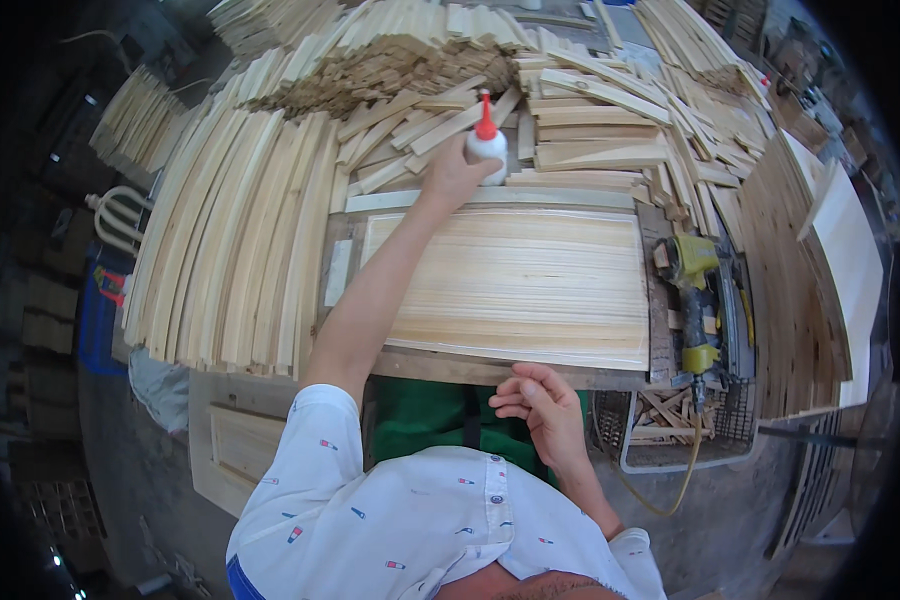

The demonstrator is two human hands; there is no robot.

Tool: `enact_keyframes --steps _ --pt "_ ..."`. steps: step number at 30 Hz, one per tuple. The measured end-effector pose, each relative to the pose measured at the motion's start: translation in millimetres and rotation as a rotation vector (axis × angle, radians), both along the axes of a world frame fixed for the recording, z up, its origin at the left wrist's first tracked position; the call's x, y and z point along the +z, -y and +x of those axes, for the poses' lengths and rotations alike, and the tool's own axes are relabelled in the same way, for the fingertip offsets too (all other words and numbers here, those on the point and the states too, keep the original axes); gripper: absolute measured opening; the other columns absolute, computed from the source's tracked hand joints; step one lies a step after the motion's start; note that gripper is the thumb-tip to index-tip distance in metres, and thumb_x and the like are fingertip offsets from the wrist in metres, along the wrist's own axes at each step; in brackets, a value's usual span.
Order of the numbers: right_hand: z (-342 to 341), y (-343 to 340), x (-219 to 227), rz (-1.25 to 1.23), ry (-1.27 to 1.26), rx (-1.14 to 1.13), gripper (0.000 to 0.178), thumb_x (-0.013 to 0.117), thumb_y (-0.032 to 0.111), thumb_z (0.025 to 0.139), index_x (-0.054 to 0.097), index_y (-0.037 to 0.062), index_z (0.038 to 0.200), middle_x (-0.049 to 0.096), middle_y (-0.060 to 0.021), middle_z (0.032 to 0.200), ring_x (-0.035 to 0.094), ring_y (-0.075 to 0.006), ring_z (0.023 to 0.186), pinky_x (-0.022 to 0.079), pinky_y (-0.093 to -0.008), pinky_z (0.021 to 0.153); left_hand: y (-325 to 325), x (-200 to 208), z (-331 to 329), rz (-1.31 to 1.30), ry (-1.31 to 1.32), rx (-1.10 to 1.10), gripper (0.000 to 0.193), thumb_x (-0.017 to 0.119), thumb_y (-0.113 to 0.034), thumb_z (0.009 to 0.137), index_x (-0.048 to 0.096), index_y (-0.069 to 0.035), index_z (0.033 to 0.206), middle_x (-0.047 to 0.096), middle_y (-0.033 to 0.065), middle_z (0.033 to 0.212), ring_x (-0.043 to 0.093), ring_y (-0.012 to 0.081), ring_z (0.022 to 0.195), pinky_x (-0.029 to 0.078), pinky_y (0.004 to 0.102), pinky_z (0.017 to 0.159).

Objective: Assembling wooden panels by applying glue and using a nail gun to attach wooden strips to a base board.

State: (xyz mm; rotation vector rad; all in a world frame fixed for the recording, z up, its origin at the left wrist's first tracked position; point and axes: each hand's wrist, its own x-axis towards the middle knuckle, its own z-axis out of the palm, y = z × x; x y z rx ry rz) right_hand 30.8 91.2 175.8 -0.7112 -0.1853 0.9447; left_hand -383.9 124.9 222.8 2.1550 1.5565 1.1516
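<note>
My left hand (456, 176) reaches across the bench with its fingers wrapped round a white squeeze bottle (491, 148) with a red pointed nozzle. The bottle is upright, just beyond a pale wooden panel (520, 285); whether its base rests on anything I cannot tell. A thin white line runs along the panel's near and far edges. At the bench's front edge, my right hand (542, 405) hovers close to my body, fingers loosely bent and apart, with nothing in it. Along the panel's far side lies a narrow wooden strip (570, 199).
A yellow-green nail gun (692, 262) with a hose (682, 490) lies right of the panel, above a basket (735, 450) of wood offcuts. Long strips (230, 240) are stacked at left, shorter pieces (600, 140) behind. Wide boards (795, 290) stand at far right.
</note>
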Motion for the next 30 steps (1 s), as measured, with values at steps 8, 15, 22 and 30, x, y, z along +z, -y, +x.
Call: enact_keyframes --steps 8,15,22,30 --pt "-166.8 -45.3 -10.5 0.112 -0.331 0.541 0.048 0.05 0.041 0.099 0.044 0.0075 0.133 0.058 -0.0154 0.123 0.059 -0.0314 0.112 0.052 -0.0475 0.093 -21.4 -41.8 123.2 -0.122 0.374 -0.405 0.073 0.076 -0.007 0.076 0.04 -0.003 0.14 0.047 0.0138 0.135 0.046 0.0258 0.127 0.041 0.0365 0.103" --pt "-198.9 -41.5 -7.9 0.128 -0.281 0.755 0.052 0.05 0.036 0.1 0.038 -0.0016 0.135 0.055 -0.0172 0.124 0.056 -0.0272 0.116 0.05 -0.0434 0.095 -36.4 -60.3 96.7 -0.292 0.919 -0.36 0.069 0.079 -0.008 0.075 0.043 0.0 0.133 0.051 0.0166 0.13 0.055 0.0232 0.116 0.047 0.0346 0.096" --pt "-185.6 18.9 -31.4 -0.011 0.023 0.903 0.029 0.052 0.012 0.098 0.052 -0.0033 0.122 0.065 -0.0179 0.099 0.069 -0.0279 0.091 0.058 -0.0338 0.075 -153.8 -26.9 49.3 -0.021 0.454 -0.07 0.059 0.078 -0.014 0.073 0.052 -0.001 0.124 0.064 0.0135 0.11 0.063 0.0235 0.101 0.05 0.0351 0.087" --pt "-175.0 60.5 -37.5 -0.046 0.037 0.769 0.026 0.052 0.01 0.098 0.055 -0.0033 0.12 0.066 -0.0182 0.1 0.068 -0.0276 0.09 0.058 -0.034 0.076 -221.8 -36.6 108.2 -0.151 0.107 -0.089 0.054 0.077 -0.03 0.069 0.061 -0.004 0.114 0.067 0.016 0.102 0.065 0.0303 0.094 0.05 0.0409 0.084"
